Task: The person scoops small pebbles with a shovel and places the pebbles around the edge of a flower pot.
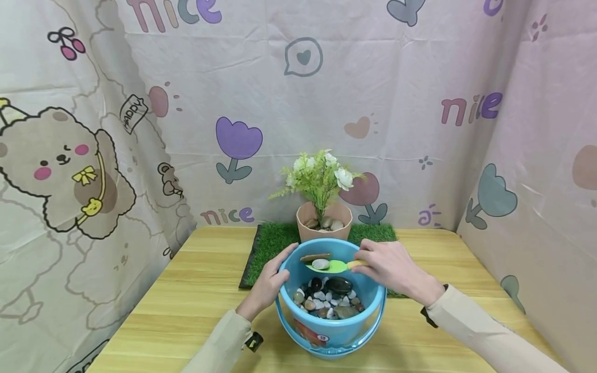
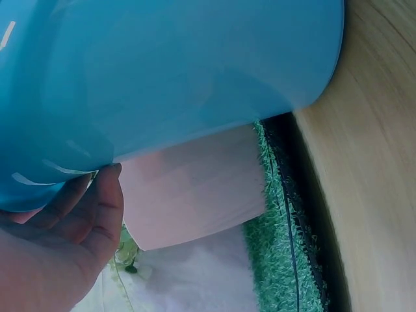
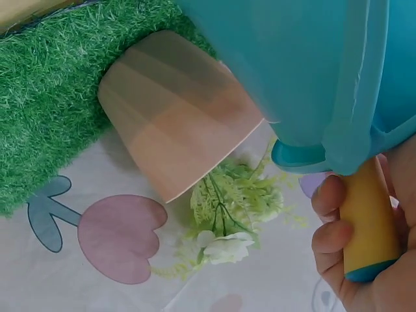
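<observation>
A blue bucket [image 1: 347,332] stands on the table, its bottom covered with several white, brown and black stones [image 1: 328,298]. My left hand [image 1: 268,280] grips the bucket's rim on the left, fingertips bent against the outside in the left wrist view. Held in my right hand [image 1: 392,265] is a small toy shovel with a green blade [image 1: 338,266] and a yellow handle [image 3: 369,224]. The blade carries a pale rounded stone [image 1: 320,264], with a flat brown stone [image 1: 314,257] beside it. It hangs inside the bucket's mouth, above the stones; the right wrist view hides the blade behind the bucket.
Behind the bucket, a pink pot [image 1: 322,235] with white flowers [image 1: 344,178] and some stones stands on a green turf mat [image 1: 275,242]. Wooden table [image 1: 186,300] surrounds the mat. The bucket's carrying handle [image 1: 373,336] hangs down in front. Printed cloth [image 1: 298,109] encloses the table's back and sides.
</observation>
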A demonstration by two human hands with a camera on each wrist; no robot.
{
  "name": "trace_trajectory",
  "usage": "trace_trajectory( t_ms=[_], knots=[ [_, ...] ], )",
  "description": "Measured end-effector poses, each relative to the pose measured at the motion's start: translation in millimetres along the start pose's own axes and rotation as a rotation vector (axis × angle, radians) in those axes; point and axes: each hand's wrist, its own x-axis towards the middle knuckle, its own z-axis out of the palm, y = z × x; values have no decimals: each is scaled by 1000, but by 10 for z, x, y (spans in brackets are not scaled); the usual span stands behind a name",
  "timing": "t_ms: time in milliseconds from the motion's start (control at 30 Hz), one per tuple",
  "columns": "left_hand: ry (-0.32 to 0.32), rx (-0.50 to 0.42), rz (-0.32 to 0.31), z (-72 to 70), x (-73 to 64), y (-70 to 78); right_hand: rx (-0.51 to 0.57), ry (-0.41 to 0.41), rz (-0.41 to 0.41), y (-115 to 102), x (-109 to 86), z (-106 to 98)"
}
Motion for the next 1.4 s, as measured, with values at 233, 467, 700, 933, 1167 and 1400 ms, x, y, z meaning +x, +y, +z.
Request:
trace_trajectory(
  t_ms=[233,467,700,933,1167,1400],
  knots=[
    [-4,-1,0,-5,-4,4,17,-46,28,-2,11,-2],
    [-7,-1,2,-10,-8,8,42,-61,61,9,15,27],
    [-7,8,-1,-6,-6,2,76,-57,122,15,-10,43],
    [-11,11,-1,-7,15,-29,76,-40,163,11,-3,44],
    [0,19,-4,-8,19,-16,61,-87,168,-7,35,18],
    [-3,10,-5,-4,5,-4,54,-115,176,-23,45,2]
  ],
)
